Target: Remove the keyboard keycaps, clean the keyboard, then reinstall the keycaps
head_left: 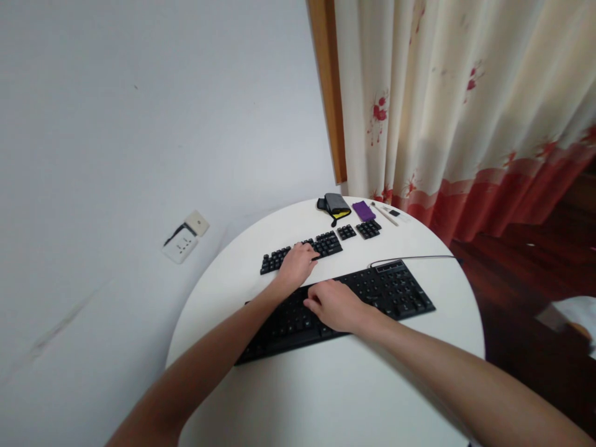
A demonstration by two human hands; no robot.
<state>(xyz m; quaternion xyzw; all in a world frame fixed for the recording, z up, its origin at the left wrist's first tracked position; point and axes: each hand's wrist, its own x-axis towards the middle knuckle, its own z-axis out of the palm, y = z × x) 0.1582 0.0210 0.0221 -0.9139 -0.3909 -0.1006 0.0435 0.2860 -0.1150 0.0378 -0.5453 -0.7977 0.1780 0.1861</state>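
A black keyboard [403, 292] lies at a slant across the white round table, partly covered by my hands and forearms. Behind it, loose black keycaps [329, 243] are laid out in rows, with smaller groups to their right. My left hand [297, 267] reaches over the keyboard to these rows, thumb and fingertips drawn together around a keycap [315, 257]. Over the middle of the keyboard is my right hand [336, 304], its fingers curled down towards the keys. Its fingertips are mostly hidden, so whatever they may hold does not show.
A grey and yellow cloth [336, 205], a purple cloth [364, 211] and a thin brush [384, 214] lie at the table's far edge. The keyboard's cable [419, 257] runs off to the right. A wall with a socket [180, 244] borders the left; a curtain [447, 124] hangs behind.
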